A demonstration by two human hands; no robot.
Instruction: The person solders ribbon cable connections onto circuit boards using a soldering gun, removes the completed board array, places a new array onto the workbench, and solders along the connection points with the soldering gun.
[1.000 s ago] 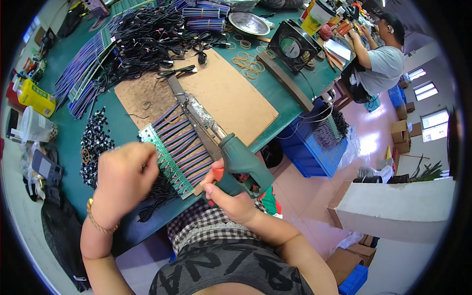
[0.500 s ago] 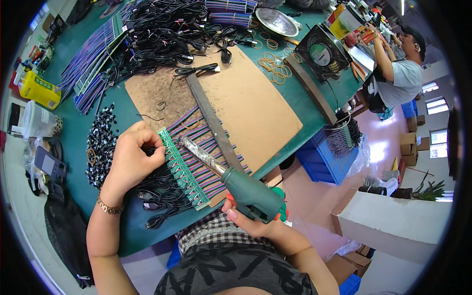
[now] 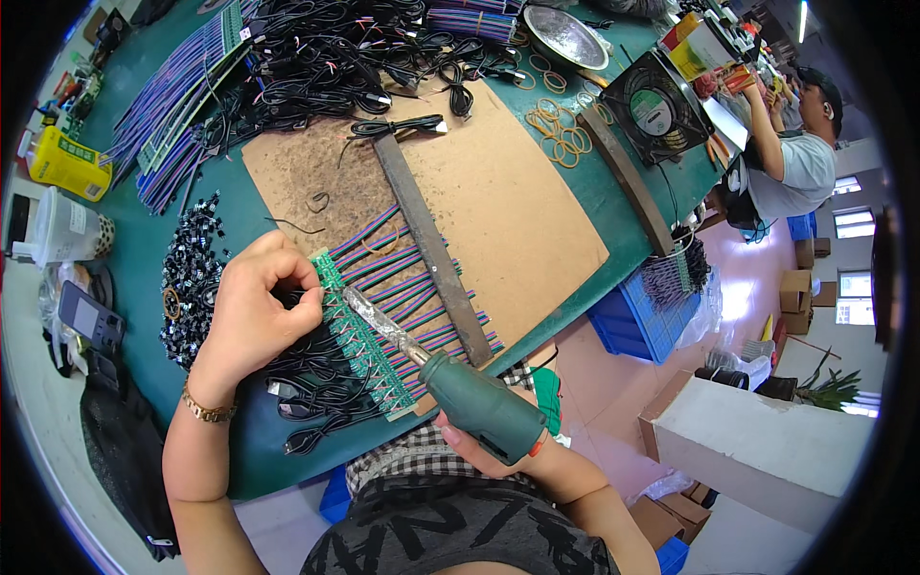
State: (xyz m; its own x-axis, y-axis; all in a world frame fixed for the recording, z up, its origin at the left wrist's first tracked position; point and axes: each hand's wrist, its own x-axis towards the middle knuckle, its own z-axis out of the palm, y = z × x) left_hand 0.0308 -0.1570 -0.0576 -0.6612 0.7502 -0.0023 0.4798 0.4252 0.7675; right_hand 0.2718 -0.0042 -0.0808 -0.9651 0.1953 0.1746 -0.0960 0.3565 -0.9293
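My right hand (image 3: 479, 450) is closed around a green heat gun (image 3: 484, 407) with a long, scorched metal nozzle. The nozzle's tip is over the upper part of a row of green circuit boards (image 3: 359, 350), near where striped wires (image 3: 422, 311) leave them. My left hand (image 3: 264, 307) is pinched at the boards' left edge; whatever lies between its thumb and forefinger is hidden. A dark metal bar (image 3: 431, 249) rests across the wires. Black cables (image 3: 331, 407) with plugs lie left of the boards, partly beneath my left hand.
Under the bar lies a brown cardboard sheet (image 3: 527, 230). Bundled cables (image 3: 316, 57) and a heap of small black parts (image 3: 192, 278) crowd the table. A second bar (image 3: 628, 182), a fan (image 3: 656, 110), rubber bands (image 3: 561, 129) and a metal dish (image 3: 565, 38) are at right. Another person (image 3: 800, 153) works beyond.
The heat gun has shifted slightly left and down, its tip moving from the wires onto the boards' edge. My left hand keeps its pinch at nearly the same spot.
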